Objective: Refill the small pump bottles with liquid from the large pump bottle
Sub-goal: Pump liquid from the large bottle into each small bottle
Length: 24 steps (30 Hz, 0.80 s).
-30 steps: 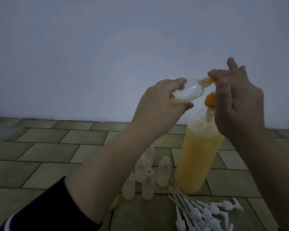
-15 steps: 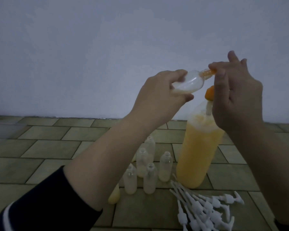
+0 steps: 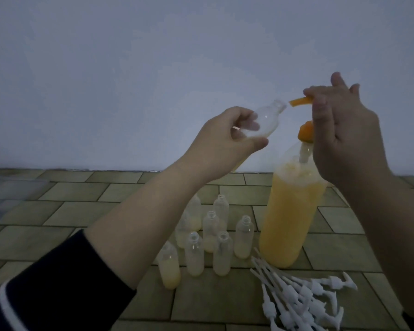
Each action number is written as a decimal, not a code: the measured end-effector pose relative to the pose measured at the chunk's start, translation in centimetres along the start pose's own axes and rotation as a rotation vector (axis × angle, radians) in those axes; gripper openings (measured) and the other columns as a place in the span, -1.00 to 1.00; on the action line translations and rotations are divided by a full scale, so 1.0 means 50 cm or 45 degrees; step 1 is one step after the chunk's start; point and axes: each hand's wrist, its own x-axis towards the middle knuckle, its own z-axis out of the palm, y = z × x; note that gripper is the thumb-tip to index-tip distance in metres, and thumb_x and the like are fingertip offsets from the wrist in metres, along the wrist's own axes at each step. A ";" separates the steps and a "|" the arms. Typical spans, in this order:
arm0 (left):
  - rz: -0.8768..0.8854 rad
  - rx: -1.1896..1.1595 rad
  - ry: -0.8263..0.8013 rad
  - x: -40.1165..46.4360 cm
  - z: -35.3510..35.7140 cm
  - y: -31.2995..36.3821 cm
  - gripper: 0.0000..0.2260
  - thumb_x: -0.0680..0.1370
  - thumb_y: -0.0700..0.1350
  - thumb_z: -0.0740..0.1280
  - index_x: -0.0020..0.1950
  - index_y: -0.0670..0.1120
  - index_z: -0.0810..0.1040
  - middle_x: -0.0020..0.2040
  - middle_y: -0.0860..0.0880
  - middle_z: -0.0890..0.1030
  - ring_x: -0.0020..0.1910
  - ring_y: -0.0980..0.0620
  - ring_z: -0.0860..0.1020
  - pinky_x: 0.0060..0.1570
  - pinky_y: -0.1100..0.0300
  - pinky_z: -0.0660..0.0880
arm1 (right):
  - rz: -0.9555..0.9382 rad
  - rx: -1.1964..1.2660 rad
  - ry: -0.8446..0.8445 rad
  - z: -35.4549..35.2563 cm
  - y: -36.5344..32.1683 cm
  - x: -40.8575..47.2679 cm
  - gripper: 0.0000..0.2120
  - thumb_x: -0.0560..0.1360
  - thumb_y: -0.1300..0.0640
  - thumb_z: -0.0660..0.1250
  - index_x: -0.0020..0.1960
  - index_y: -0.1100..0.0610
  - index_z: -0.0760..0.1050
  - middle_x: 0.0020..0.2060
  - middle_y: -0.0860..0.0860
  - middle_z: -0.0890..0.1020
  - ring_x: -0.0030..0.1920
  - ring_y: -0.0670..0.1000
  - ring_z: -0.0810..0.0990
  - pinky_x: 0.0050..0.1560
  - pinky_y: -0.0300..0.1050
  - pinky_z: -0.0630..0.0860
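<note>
A large clear bottle (image 3: 289, 218) of orange liquid stands on the tiled floor at the right. Its orange pump head (image 3: 372, 101) has a spout pointing left. My right hand (image 3: 344, 130) rests on top of the pump head, fingers curled over it. My left hand (image 3: 225, 137) grips a small clear bottle (image 3: 98, 121), tilted, its open mouth just left of the spout tip and apart from it. Several small open bottles (image 3: 210, 235) stand below, each with some pale yellow liquid.
A pile of white pump tops (image 3: 304, 297) with dip tubes lies on the floor at the lower right. A plain wall rises behind the tiles. One small bottle (image 3: 169, 271) at the front left holds more liquid than the others.
My left hand has drawn the small bottle leftward off the orange spout; its mouth is now free of the spout. The view has tilted, showing more of the floor.
</note>
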 end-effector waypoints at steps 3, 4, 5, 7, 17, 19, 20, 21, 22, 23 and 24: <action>-0.070 -0.136 0.087 -0.028 -0.046 -0.026 -0.66 0.44 -0.09 0.45 0.18 0.00 0.49 0.05 0.11 0.62 0.01 -0.01 0.61 0.04 0.01 0.58 | 0.007 -0.005 -0.012 0.001 0.005 -0.003 -0.47 0.62 -0.06 -0.13 0.27 0.22 0.45 0.28 0.11 0.50 0.48 0.05 0.17 0.40 -0.40 -0.16; -0.091 -0.189 0.134 -0.043 -0.066 -0.036 -0.66 0.43 -0.10 0.46 0.17 -0.01 0.50 0.04 0.09 0.63 0.00 0.00 0.63 0.04 0.04 0.58 | 0.007 0.006 -0.011 0.000 0.005 -0.002 -0.48 0.63 -0.05 -0.12 0.27 0.22 0.45 0.29 0.12 0.49 0.48 0.04 0.16 0.40 -0.40 -0.16; -0.116 -0.245 0.183 -0.060 -0.087 -0.050 -0.66 0.41 -0.11 0.46 0.15 -0.01 0.51 0.03 0.08 0.64 0.00 0.01 0.63 0.03 0.08 0.57 | 0.008 0.017 -0.011 -0.001 0.005 -0.002 -0.50 0.63 -0.04 -0.11 0.28 0.22 0.45 0.29 0.12 0.49 0.47 0.02 0.15 0.40 -0.40 -0.16; -0.169 -0.295 0.276 -0.103 -0.127 -0.082 -0.63 0.34 -0.08 0.47 0.12 -0.03 0.54 0.02 0.05 0.65 0.00 0.05 0.64 -0.02 0.17 0.55 | 0.010 0.030 -0.011 -0.001 0.001 -0.003 -0.52 0.64 -0.02 -0.09 0.28 0.22 0.44 0.30 0.13 0.48 0.44 -0.06 0.13 0.40 -0.38 -0.15; -0.762 0.086 0.225 -0.272 -0.117 -0.339 -0.75 0.39 -0.15 0.48 -0.01 0.04 0.52 -0.07 0.04 0.62 -0.06 0.06 0.60 -0.14 0.14 0.55 | 0.032 0.030 0.007 -0.001 -0.001 -0.006 -0.54 0.64 0.00 -0.07 0.30 0.21 0.44 0.31 0.12 0.48 0.40 -0.13 0.11 0.41 -0.35 -0.13; -0.768 0.103 0.134 -0.280 -0.100 -0.366 -0.71 0.38 -0.23 0.48 0.00 0.01 0.51 -0.06 0.02 0.61 -0.05 0.06 0.59 -0.16 0.16 0.56 | 0.040 0.040 0.011 -0.001 -0.001 -0.005 -0.55 0.64 0.01 -0.07 0.30 0.21 0.45 0.31 0.11 0.48 0.41 -0.14 0.11 0.42 -0.32 -0.11; -0.758 0.113 0.105 -0.282 -0.094 -0.377 -0.69 0.37 -0.28 0.48 0.01 0.00 0.50 -0.06 0.00 0.61 -0.04 0.04 0.59 -0.14 0.14 0.57 | 0.046 0.041 0.012 -0.001 -0.001 -0.005 -0.55 0.64 0.01 -0.07 0.30 0.20 0.45 0.31 0.11 0.48 0.41 -0.14 0.11 0.43 -0.32 -0.11; -0.735 0.127 0.087 -0.282 -0.091 -0.382 -0.67 0.36 -0.31 0.48 0.00 0.00 0.50 -0.07 -0.01 0.61 -0.03 0.03 0.59 -0.13 0.14 0.57 | 0.049 0.038 0.015 -0.001 0.000 -0.006 -0.55 0.64 0.01 -0.07 0.30 0.20 0.44 0.31 0.11 0.48 0.41 -0.14 0.11 0.43 -0.32 -0.11; -0.705 0.141 0.078 -0.282 -0.089 -0.385 -0.65 0.36 -0.33 0.47 0.00 0.02 0.50 -0.07 -0.01 0.61 -0.02 0.03 0.59 -0.12 0.17 0.56 | 0.048 0.035 0.019 -0.001 0.000 -0.007 -0.54 0.64 0.00 -0.08 0.31 0.20 0.44 0.31 0.11 0.48 0.41 -0.14 0.11 0.42 -0.34 -0.11; -0.677 0.152 0.076 -0.281 -0.089 -0.391 -0.64 0.36 -0.34 0.46 -0.01 0.04 0.50 -0.07 0.00 0.61 -0.02 0.04 0.59 -0.12 0.20 0.55 | 0.045 0.034 0.023 -0.001 -0.001 -0.007 -0.53 0.64 0.00 -0.08 0.31 0.21 0.44 0.31 0.11 0.48 0.41 -0.14 0.12 0.42 -0.36 -0.12; -0.663 0.168 0.072 -0.280 -0.090 -0.395 -0.64 0.37 -0.34 0.46 0.00 0.05 0.50 -0.07 0.01 0.61 -0.01 0.05 0.59 -0.11 0.19 0.55 | 0.044 0.036 0.026 -0.001 -0.001 -0.008 -0.53 0.64 0.00 -0.08 0.31 0.21 0.43 0.31 0.12 0.48 0.41 -0.14 0.12 0.42 -0.37 -0.12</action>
